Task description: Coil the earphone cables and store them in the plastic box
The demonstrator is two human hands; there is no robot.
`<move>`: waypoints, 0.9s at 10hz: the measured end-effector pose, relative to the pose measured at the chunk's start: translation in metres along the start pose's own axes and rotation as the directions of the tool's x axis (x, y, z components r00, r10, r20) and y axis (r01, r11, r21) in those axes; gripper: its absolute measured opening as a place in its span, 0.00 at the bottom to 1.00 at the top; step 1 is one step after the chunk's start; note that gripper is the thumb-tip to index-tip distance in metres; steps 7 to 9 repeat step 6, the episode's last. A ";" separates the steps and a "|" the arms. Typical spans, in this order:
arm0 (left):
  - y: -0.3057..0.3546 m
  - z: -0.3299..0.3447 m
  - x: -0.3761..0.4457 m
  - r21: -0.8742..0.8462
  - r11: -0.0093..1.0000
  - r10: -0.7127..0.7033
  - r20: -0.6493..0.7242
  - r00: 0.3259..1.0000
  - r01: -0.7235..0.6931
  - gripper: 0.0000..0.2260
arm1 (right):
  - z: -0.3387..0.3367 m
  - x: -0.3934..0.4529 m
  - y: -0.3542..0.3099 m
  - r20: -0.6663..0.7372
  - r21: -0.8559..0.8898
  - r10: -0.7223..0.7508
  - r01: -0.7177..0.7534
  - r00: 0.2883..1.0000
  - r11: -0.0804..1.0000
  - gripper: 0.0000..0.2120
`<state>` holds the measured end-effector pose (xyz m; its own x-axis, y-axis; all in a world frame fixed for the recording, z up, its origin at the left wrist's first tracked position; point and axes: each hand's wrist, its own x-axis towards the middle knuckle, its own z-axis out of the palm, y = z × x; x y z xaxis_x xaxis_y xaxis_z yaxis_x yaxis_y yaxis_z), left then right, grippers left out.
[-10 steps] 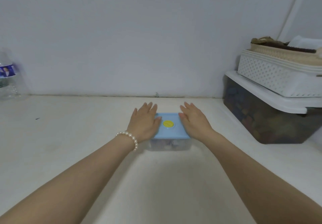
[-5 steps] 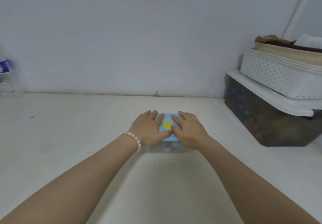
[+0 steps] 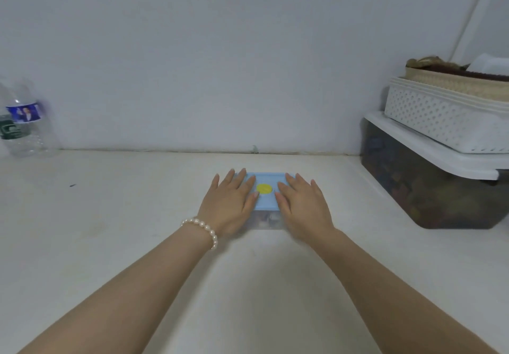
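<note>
plastic box (image 3: pixel 265 220) sits on the white table (image 3: pixel 110 216) near the wall, blue lid (image 3: pixel 265 200) on, yellow disc (image 3: pixel 264 189) at lid centre. left hand (image 3: pixel 230 205) and right hand (image 3: pixel 301 206) lie flat on the lid, fingers straight, gripping nothing. far left: clear bottle (image 3: pixel 20 125), label writing too blurred to read.
</note>
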<state>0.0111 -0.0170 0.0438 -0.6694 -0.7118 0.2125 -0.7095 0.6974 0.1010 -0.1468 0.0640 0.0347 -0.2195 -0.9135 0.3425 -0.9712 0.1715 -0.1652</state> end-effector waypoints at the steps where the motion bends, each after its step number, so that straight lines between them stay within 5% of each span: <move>1: 0.002 0.010 -0.009 -0.014 1.000 -0.016 0.032 0.999 0.017 0.24 | 0.007 -0.017 0.000 0.046 0.019 -0.033 0.032 0.998 0.999 0.38; 4: 0.001 0.018 -0.003 -0.021 1.000 -0.022 -0.021 1.000 0.021 0.24 | 0.010 -0.010 0.008 0.083 0.057 -0.022 0.018 0.996 0.998 0.25; 9: 0.001 0.018 -0.002 -0.054 0.999 -0.011 -0.044 0.999 0.009 0.24 | -0.003 -0.009 0.003 0.165 0.191 0.013 -0.045 0.986 0.981 0.25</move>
